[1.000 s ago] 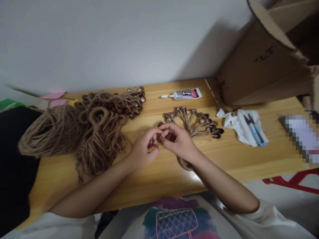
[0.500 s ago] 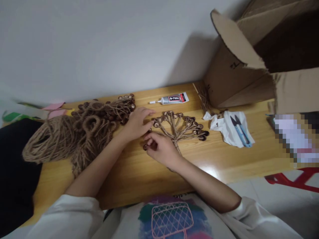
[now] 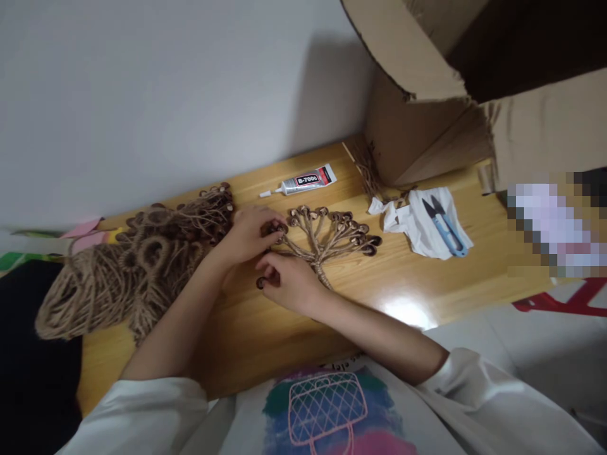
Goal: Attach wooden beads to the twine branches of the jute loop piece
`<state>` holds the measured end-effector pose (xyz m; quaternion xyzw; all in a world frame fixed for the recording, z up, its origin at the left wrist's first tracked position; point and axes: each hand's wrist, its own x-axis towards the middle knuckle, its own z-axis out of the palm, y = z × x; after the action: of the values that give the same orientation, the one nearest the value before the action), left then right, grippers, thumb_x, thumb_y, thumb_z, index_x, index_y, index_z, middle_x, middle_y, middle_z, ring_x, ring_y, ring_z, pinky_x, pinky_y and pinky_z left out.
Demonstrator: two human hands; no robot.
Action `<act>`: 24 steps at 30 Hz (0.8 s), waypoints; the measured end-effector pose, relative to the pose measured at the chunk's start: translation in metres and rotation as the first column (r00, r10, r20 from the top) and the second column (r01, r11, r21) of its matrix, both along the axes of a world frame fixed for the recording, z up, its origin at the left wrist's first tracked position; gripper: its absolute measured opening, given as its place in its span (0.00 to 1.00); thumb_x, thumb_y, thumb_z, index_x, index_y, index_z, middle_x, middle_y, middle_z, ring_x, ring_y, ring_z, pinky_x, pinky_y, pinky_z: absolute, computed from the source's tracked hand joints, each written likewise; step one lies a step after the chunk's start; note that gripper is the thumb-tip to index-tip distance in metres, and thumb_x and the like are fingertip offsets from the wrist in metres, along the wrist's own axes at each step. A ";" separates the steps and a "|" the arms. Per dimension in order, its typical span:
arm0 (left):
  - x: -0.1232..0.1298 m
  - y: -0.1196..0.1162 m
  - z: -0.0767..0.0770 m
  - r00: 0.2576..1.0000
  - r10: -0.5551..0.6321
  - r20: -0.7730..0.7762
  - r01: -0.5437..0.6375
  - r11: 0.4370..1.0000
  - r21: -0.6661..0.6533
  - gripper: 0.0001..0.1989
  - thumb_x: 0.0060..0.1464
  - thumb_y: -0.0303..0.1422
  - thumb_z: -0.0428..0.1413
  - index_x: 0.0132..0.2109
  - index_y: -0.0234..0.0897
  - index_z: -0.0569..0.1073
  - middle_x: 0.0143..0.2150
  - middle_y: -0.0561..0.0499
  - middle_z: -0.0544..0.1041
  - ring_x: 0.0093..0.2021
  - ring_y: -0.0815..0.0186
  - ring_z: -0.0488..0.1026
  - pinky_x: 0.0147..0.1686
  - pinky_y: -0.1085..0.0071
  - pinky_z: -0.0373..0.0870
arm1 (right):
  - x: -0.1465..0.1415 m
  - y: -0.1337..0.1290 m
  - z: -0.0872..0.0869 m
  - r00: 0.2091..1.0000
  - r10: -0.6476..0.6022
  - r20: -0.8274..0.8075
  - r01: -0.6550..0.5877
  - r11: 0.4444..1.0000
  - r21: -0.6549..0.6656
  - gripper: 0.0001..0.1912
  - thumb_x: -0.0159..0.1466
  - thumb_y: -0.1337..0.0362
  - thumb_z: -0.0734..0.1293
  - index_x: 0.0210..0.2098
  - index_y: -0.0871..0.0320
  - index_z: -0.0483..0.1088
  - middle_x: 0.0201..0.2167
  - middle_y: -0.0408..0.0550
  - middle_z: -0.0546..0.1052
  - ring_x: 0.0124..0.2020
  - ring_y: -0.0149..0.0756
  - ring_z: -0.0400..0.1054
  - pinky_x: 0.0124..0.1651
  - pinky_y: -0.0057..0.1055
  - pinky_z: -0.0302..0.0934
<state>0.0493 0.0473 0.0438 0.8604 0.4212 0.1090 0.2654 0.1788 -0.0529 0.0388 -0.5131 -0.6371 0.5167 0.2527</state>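
Note:
A small tree made of twine [image 3: 318,258] lies on the table, with a wrapped trunk and branches fanned out to brown, button-like round pieces at their tips. At its left side, the thumb and fingers of my left hand [image 3: 249,235] close around the round pieces of one branch. Just below, my right hand [image 3: 294,284] is curled in a pinch at the lowest left branches. A dark round piece [image 3: 260,282] pokes out beyond its fingertips. My right hand and wrist cover part of the trunk's lower end.
Left lies a twine coil [image 3: 83,291] beside a heap of twine pieces [image 3: 184,218]. A B-7000 glue tube [image 3: 308,181] lies behind the tree. Blue-handled thread snips [image 3: 446,227] rest on white plastic [image 3: 417,221] at right. An open cardboard box [image 3: 427,142] stands back right.
The view has shifted, so the table's things sit further left. My left thumb and fingers have come in around a branch's round pieces. My right hand keeps its pinch by the lower branches.

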 end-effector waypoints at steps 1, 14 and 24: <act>0.000 -0.001 0.000 1.000 0.011 0.000 -0.011 1.000 0.001 0.07 0.53 0.32 0.57 0.40 0.39 0.76 0.39 0.49 0.80 0.41 0.59 0.74 0.45 0.61 0.66 | 0.000 0.000 0.000 1.000 0.003 0.001 -0.003 1.000 0.002 0.11 0.57 0.72 0.67 0.40 0.58 0.71 0.29 0.42 0.75 0.28 0.29 0.66 0.35 0.26 0.58; 0.004 -0.013 0.002 0.988 0.117 -0.100 -0.113 0.993 0.045 0.06 0.52 0.32 0.57 0.39 0.38 0.73 0.36 0.49 0.77 0.38 0.59 0.73 0.43 0.61 0.64 | -0.001 0.001 -0.001 0.999 0.013 0.029 -0.013 1.000 0.017 0.10 0.57 0.72 0.67 0.39 0.59 0.71 0.32 0.45 0.77 0.34 0.33 0.70 0.39 0.28 0.59; 0.014 -0.005 0.012 0.969 -0.034 -0.244 0.064 0.991 0.117 0.09 0.53 0.30 0.54 0.41 0.37 0.75 0.33 0.50 0.78 0.37 0.58 0.73 0.41 0.63 0.64 | -0.001 0.000 -0.003 1.000 0.014 0.017 -0.014 1.000 0.023 0.10 0.56 0.72 0.67 0.39 0.59 0.72 0.31 0.44 0.77 0.32 0.31 0.69 0.37 0.27 0.58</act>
<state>0.0633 0.0427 0.0556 0.8922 0.4214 0.0229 0.1610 0.1782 -0.0527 0.0358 -0.5101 -0.6486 0.5068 0.2497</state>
